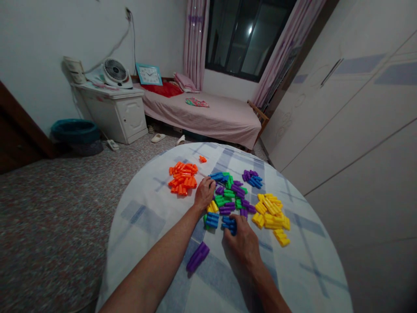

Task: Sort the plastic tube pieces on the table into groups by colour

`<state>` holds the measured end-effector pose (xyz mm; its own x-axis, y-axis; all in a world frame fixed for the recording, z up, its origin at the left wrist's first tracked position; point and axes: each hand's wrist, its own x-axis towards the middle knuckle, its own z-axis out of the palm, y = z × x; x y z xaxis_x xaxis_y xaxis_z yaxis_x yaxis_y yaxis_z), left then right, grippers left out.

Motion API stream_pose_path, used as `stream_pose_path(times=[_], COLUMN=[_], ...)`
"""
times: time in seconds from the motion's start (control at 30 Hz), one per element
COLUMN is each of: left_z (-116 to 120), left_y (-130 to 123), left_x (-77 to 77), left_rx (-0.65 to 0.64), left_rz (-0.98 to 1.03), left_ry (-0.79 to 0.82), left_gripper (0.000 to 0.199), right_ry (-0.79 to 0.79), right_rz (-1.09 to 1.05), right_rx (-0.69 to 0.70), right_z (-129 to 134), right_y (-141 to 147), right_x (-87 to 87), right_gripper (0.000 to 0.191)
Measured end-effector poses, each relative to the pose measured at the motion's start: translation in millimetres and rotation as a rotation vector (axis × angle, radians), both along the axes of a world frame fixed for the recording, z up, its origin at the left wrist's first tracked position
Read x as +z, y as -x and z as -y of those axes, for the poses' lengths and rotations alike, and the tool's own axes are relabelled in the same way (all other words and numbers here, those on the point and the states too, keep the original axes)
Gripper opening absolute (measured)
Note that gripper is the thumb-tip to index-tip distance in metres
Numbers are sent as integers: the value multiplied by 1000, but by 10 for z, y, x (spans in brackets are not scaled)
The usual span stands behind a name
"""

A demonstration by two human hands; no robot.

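My right hand (pixel 243 240) is closed around a blue plastic building block (pixel 229 224) at the near side of a mixed heap. My left hand (pixel 205 193) rests at the heap's left edge with its fingers curled; whatever lies under them is hidden. Just beyond those fingers are other blue blocks (pixel 219 176). The heap mixes green blocks (pixel 223 200), purple blocks (pixel 239 190) and a few yellow blocks (pixel 213 206). Between my hands sits another blue block (pixel 212 220), with some green showing beside it. One purple block (pixel 197 257) lies apart, nearer to me.
On the round, cloth-covered table (pixel 143 261) are an orange pile (pixel 183 178), a lone orange piece (pixel 202 159), a yellow pile (pixel 272 213) and a small purple-and-blue group (pixel 252 178). Beyond stand a bed (pixel 224 115), a white cabinet (pixel 130 117) and a wardrobe (pixel 352 113).
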<state>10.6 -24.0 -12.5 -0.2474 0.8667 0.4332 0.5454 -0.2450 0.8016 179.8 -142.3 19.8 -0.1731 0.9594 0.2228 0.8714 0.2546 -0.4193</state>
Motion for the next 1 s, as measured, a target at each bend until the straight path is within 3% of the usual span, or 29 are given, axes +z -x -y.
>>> stream_pose_path(times=[0.13,0.23,0.43,0.63,1.0], left_z=[-2,1,7,9,45], left_y=[-1,0,8,6,-3], left_x=[-2,4,5,-9,57], left_rx=[2,-5,-17,-15,-1], left_rz=[2,4,8,21,49], left_ry=[7,4,-1,3,24], left_gripper=[27,26,28,28,26], right_ry=[51,5,-82,3,-5], right_rz=[-97,-98,147,319,378], right_rx=[-6,-34,-169,-228,-223], right_z=[-28,-203,-1047,-1718,-2094], right_y=[-189,-381,-771,-921,-1133], right_x=[30,142,412,416,407], right_gripper=[30,33,37,39,39])
